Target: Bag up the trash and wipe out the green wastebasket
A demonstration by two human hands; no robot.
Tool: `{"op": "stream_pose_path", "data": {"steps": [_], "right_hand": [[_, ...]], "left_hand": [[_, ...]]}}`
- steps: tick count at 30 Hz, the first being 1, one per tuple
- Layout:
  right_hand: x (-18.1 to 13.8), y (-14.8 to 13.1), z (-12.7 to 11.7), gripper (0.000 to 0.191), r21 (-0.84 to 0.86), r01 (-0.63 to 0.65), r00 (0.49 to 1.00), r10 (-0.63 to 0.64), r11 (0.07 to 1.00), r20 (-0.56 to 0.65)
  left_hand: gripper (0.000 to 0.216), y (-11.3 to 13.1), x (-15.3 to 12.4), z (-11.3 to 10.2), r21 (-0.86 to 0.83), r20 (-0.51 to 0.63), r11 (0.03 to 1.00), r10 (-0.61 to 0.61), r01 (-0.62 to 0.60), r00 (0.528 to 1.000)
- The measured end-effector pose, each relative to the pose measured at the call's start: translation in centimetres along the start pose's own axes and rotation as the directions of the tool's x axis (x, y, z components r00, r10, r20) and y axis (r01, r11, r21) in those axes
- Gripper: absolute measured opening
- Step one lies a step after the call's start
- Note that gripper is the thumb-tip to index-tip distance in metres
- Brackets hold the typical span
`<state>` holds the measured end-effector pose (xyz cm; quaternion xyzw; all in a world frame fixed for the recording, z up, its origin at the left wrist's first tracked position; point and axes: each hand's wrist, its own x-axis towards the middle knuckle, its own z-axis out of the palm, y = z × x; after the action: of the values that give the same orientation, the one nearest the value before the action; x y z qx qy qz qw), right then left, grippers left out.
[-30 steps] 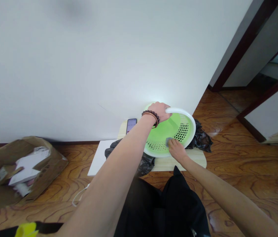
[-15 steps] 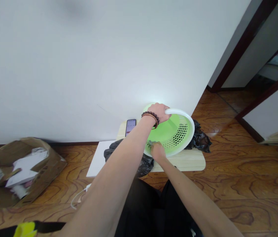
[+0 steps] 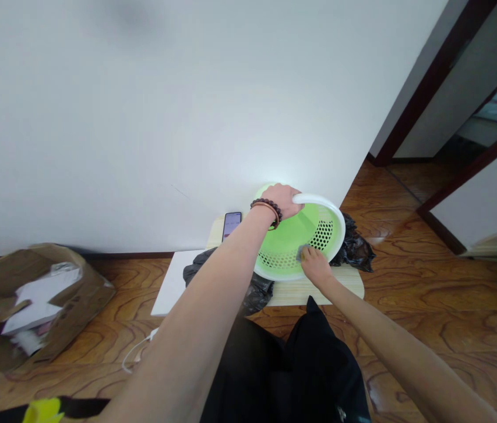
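A light green plastic basket (image 3: 290,235) with perforated sides and a white rim is tilted, its inside facing me. My left hand (image 3: 282,200), wearing a beaded bracelet, grips the white rim at the far side. A small grey pad (image 3: 300,252), perhaps a cloth or a sponge, is pinched in my right hand (image 3: 316,265). The pad lies against the perforated inner wall on the near side. Under the basket is a small pale wooden table (image 3: 314,291). Black plastic bags (image 3: 356,247) lie on both sides of the basket.
A phone (image 3: 231,225) lies on the tabletop left of the basket, near a white board (image 3: 171,285). On the floor at left, an open cardboard box (image 3: 83,311) holds packaging. The white wall (image 3: 187,117) rises behind the table; a doorway stands at right.
My right hand has slid the grey pad rightward along the basket's inner near wall. My left hand keeps its grip on the rim, and the basket stays nearly in place.
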<state>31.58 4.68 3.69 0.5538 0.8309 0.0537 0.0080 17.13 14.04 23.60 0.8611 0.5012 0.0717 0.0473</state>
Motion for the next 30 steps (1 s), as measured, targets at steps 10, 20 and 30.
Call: {"op": "stream_pose_path", "data": {"steps": [10,20,30], "right_hand": [[3.8,-10.4,-0.9,0.033,0.55,-0.248,0.968,0.231,0.798,0.103],[0.3,-0.8,0.1,0.034,0.049,-0.026,1.0,0.026,0.998,-0.001],[4.3,-9.9,-0.6,0.032,0.517,-0.303,0.952,0.229,0.801,0.203]], "left_hand": [[0.034,-0.4,-0.1,0.2,0.014,-0.016,1.0,-0.009,0.01,1.0],[0.038,-0.1,0.0,0.3,-0.013,-0.019,1.0,-0.019,0.019,1.0],[0.035,-0.6,-0.3,0.3,0.011,-0.023,0.999,-0.032,0.032,0.999]]}}
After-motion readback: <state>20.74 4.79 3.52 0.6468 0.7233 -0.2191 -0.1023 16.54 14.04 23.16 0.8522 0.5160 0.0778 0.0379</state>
